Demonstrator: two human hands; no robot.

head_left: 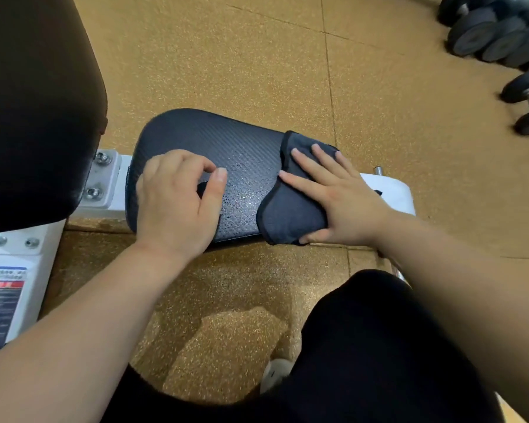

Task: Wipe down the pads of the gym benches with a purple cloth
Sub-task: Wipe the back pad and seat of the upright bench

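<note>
A dark textured seat pad [226, 148] lies across the middle of the head view on a white bench frame [388, 190]. A folded dark purple-grey cloth [290, 209] covers the pad's right end. My right hand [339, 199] lies flat on the cloth with fingers spread, pressing it onto the pad. My left hand [177, 203] rests on the pad's left part with fingers loosely curled and nothing in it. A larger smooth black back pad [34, 102] rises at the left.
Speckled tan rubber floor tiles [257, 56] surround the bench. Several black dumbbells [501, 35] lie at the top right. A warning label [0, 300] is on the white frame at the lower left. My black-clad knee [379, 346] is at the bottom.
</note>
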